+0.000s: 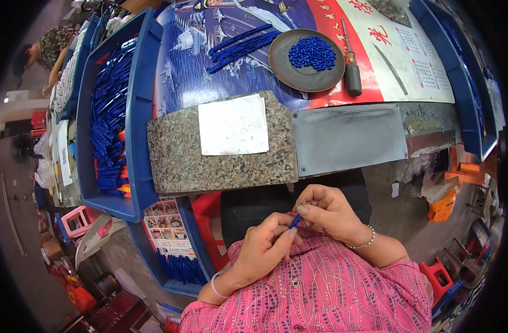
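Low in front of my pink patterned shirt, both hands are close together below the bench edge. My left hand (pixel 263 247) pinches a small, slim blue plastic piece (pixel 295 222) between thumb and fingers. Right beside its upper end, my right hand (pixel 333 213) is closed in a pinch; what its fingertips hold, if anything, is hidden. On the bench, a round dark plate (pixel 283 71) bears a heap of small blue plastic pieces (pixel 313 54). Several long blue strips (pixel 244 47) lie left of it.
White paper (pixel 233 126) lies on the granite slab (pixel 173 150), beside a grey metal plate (pixel 351 139). A screwdriver (pixel 352 77) and a thin curved strip (pixel 391 69) are farther right. Blue bins (pixel 138 111) of blue parts flank the bench. Another person (pixel 49 47) is at far left.
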The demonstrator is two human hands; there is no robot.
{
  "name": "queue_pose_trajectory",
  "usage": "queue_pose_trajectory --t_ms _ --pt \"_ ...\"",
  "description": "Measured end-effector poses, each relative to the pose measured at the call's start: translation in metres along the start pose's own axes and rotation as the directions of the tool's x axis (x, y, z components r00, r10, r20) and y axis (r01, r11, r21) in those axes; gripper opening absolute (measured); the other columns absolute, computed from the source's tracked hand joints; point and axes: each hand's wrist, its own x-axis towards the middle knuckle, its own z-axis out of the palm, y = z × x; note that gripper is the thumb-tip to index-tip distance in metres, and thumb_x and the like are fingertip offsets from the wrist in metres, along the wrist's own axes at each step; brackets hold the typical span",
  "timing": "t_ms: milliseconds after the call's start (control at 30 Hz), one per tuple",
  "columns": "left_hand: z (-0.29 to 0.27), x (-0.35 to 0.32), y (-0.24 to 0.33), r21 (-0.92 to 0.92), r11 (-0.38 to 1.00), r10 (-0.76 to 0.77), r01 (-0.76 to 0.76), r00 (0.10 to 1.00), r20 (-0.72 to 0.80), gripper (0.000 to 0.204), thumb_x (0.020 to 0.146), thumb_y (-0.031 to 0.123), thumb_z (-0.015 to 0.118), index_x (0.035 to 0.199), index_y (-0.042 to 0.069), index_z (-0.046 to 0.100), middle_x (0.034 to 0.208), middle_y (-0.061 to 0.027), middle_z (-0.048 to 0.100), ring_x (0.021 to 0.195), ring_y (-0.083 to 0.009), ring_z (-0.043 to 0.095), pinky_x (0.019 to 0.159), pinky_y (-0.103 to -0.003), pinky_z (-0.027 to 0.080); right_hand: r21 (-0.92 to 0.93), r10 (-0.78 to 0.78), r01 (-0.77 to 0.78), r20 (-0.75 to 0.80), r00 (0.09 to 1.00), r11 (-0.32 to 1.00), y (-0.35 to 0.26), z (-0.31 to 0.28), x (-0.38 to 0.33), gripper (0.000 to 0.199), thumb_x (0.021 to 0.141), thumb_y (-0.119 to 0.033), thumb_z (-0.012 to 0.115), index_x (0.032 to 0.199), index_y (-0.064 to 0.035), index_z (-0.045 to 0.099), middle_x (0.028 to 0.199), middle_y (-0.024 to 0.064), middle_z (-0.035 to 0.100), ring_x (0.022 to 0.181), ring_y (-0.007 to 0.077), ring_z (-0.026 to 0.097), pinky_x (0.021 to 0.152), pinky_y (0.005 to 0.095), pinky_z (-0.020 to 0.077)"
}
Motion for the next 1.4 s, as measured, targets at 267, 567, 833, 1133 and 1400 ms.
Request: queue_pose_trajectory --t_ms 267,567,833,1133,1400 --pt "0.001 -0.002 0.000 0.120 0.989 0.083 -0.082 0.997 -0.006 0.017 0.089 0.005 0.046 0.103 -0.005 0.047 0.078 -0.0102 0.066 0.054 -0.0076 0.057 0.051 -0.021 0.045 -0.090 -0.054 0.055 0.007 0.999 0.994 0.005 0.001 0.004 0.016 0.085 -0.017 0.064 0.083 -0.0042 0.054 0.066 -0.0023 0.053 0.055 0.0015 0.048 0.046 0.0158 0.0351" --pt "-0.003 -0.012 -0.006 0.429 0.860 0.356 -0.275 0.927 -0.120 0.021 0.085 0.003 0.056 0.103 -0.005 0.052 0.081 -0.0134 0.067 0.072 -0.0164 0.067 0.061 -0.025 0.051 -0.106 -0.083 0.086 0.031 0.996 0.991 0.000 0.015 0.004 0.016 0.086 -0.017 0.061 0.086 -0.0033 0.054 0.065 0.0005 0.053 0.052 0.0041 0.047 0.045 0.0166 0.0354" --pt "-0.007 -0.016 -0.010 0.510 0.813 0.434 -0.281 0.876 -0.208 0.021 0.080 0.004 0.064 0.098 -0.004 0.055 0.081 -0.0164 0.066 0.075 -0.0219 0.068 0.062 -0.028 0.053 -0.080 -0.029 0.031 0.024 0.999 0.996 0.005 0.020 0.007 0.015 0.087 -0.016 0.058 0.092 -0.0018 0.054 0.069 0.0021 0.055 0.051 0.0038 0.046 0.044 0.0161 0.0341" --pt "-0.010 -0.018 -0.010 0.534 0.818 0.393 -0.216 0.886 -0.245 0.019 0.079 0.006 0.065 0.093 -0.003 0.057 0.079 -0.0161 0.065 0.074 -0.0224 0.068 0.061 -0.028 0.053 -0.081 -0.030 0.032 0.027 0.999 0.996 0.009 0.022 0.009 0.014 0.088 -0.015 0.057 0.093 -0.0021 0.054 0.069 0.0022 0.055 0.051 0.0038 0.045 0.044 0.0161 0.0334" --pt "-0.009 -0.015 -0.018 0.418 0.878 0.354 -0.236 0.906 -0.232 0.017 0.081 0.004 0.063 0.093 -0.006 0.056 0.080 -0.0136 0.067 0.072 -0.0157 0.067 0.059 -0.025 0.052 -0.071 -0.003 0.003 -0.002 1.000 0.997 0.009 0.023 0.008 0.016 0.088 -0.017 0.057 0.092 -0.0016 0.054 0.067 0.0023 0.054 0.049 0.0040 0.044 0.043 0.0164 0.0325"
